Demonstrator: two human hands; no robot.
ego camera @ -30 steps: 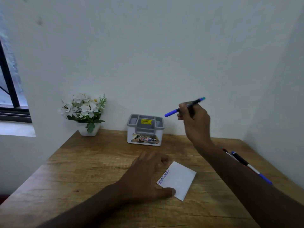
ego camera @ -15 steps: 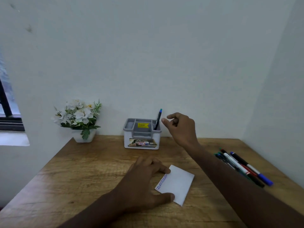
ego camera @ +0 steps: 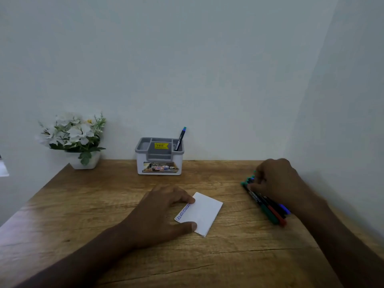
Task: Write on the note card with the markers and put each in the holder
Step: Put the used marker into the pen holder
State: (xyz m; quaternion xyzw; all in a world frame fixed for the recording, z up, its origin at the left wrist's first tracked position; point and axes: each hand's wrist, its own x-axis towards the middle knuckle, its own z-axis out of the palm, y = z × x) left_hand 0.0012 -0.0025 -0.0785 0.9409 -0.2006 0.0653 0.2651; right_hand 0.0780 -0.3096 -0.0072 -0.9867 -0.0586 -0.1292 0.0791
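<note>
Our left hand (ego camera: 164, 213) pins the white note card (ego camera: 202, 214) flat, fingers spread; our right hand (ego camera: 276, 183) curls onto the bundled dark markers (ego camera: 268, 206), grip unclear. Best to isolate one before lifting toward the grey holder (ego camera: 159, 156).

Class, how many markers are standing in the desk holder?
1: a marker leans in the holder's right rear compartment. The other markers lie on the table, partly hidden.

A white note card (ego camera: 204, 213) lies flat on the tabletop, one line of blue writing along its left edge. The grey-and-white holder (ego camera: 159, 155) stands by the wall, one marker (ego camera: 180, 139) leaning in its right compartment; more markers (ego camera: 268, 206) lie bunched at the right
</note>
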